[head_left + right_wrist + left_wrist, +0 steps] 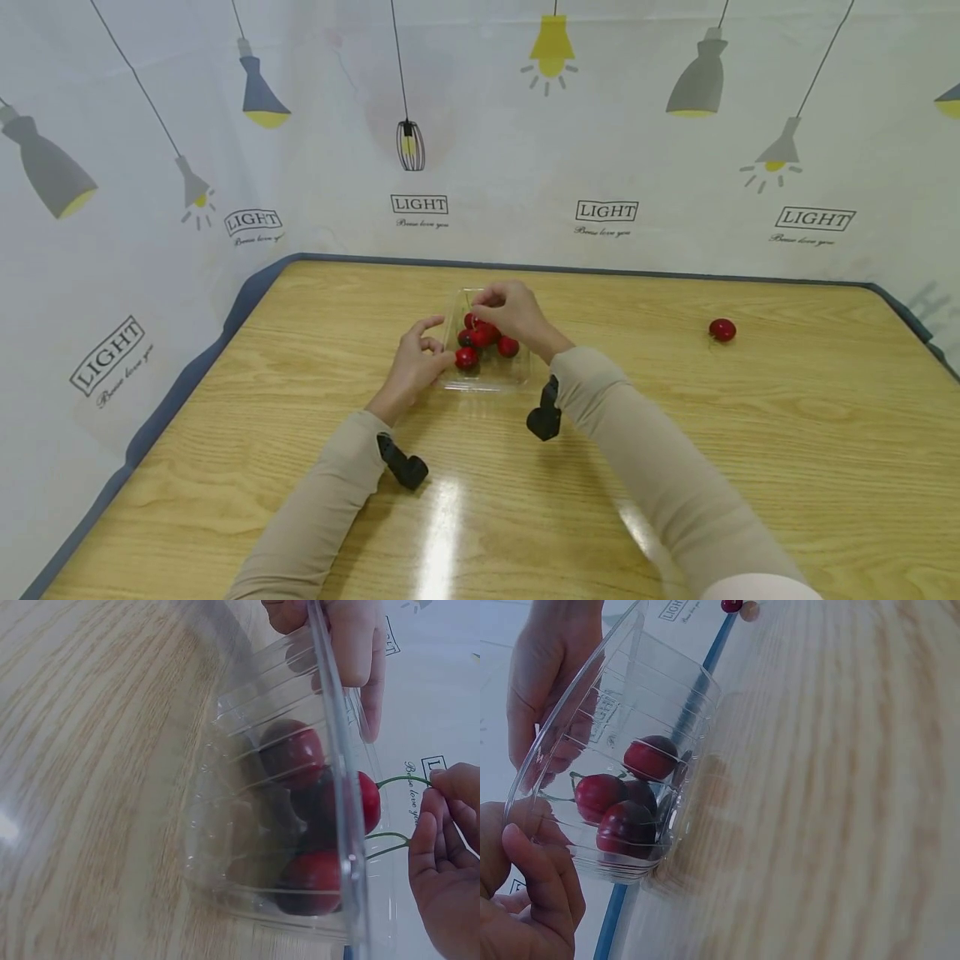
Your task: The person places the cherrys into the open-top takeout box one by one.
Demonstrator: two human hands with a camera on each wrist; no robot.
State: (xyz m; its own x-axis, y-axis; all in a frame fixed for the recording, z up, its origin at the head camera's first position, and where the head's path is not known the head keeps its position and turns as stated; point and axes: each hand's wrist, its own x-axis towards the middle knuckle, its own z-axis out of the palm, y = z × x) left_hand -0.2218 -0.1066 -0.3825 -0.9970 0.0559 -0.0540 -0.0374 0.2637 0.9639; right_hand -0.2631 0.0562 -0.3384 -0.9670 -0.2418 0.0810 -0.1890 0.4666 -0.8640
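A clear plastic box [487, 386] with several dark red cherries [626, 829] inside stands on the table. My left hand [415, 362] holds the box at its left side, thumb and fingers at the rim [523, 776]. Over the far part of the box, my right hand [513, 315] pinches a thin green stem [405, 778] between thumb and fingertips. From that stem hangs a cherry [371, 802], level with the box's rim in the right wrist view. Another forked green stem [386, 836] reaches close to the lower fingers of that hand.
One lone cherry [722, 330] lies on the wooden table [787, 433] far to the right. Behind the table hangs a pale cloth [495, 167] printed with lamps. Black camera mounts [405, 465] sit at both wrists.
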